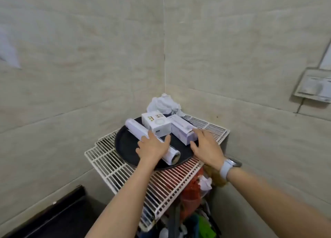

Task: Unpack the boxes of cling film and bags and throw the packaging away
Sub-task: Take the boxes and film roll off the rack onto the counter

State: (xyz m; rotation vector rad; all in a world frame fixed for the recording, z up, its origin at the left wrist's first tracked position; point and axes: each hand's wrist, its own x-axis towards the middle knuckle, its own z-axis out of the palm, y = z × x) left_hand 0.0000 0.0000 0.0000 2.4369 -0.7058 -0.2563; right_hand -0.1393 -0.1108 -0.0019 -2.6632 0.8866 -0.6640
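A round black tray (125, 148) lies on a white wire rack (114, 168) in the wall corner. On it lie a long pale roll (136, 128), a white square box (155, 124) and a pale purple oblong box (180, 130). My left hand (152, 147) rests flat over the roll's near half, fingers spread. My right hand (206, 146) hovers with fingers apart at the near end of the purple box, touching or nearly touching it. A crumpled white plastic wrapper (163, 104) sits behind the boxes.
Tiled walls close in behind and on both sides. Under the rack is a heap of colourful bags and rubbish (193, 202). A dark object (53, 214) lies at lower left. A grey wall-mounted unit (313, 87) is at the right.
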